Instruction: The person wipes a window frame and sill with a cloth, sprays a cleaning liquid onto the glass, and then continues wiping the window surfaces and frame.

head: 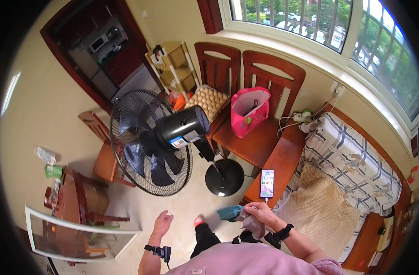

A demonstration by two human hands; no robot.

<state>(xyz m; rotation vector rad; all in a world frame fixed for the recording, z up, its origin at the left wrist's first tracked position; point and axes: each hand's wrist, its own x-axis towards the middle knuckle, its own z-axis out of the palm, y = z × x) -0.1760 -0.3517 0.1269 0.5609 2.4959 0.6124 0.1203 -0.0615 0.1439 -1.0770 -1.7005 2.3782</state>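
My right hand [261, 212] grips a bunched cloth, beside the wooden armrest of the sofa. Its blue-green part [229, 213] sticks out to the left, and a greyish-mauve part [253, 227] hangs below my fingers. Whether these are one piece or two I cannot tell. My left hand [162, 223] is over the tiled floor with loosely bent fingers and nothing in it. On the flat armrest [277, 161] lies a lit smartphone [267, 183], plugged into a white cable, just past my right hand.
A black pedestal fan [182, 127] stands ahead on a round base [224, 177]. Behind it, wooden chairs hold a pink tote bag [249, 113] and a tray of eggs [207, 99]. The covered sofa [324, 199] is at right; a white-framed glass panel [75, 237] is at left.
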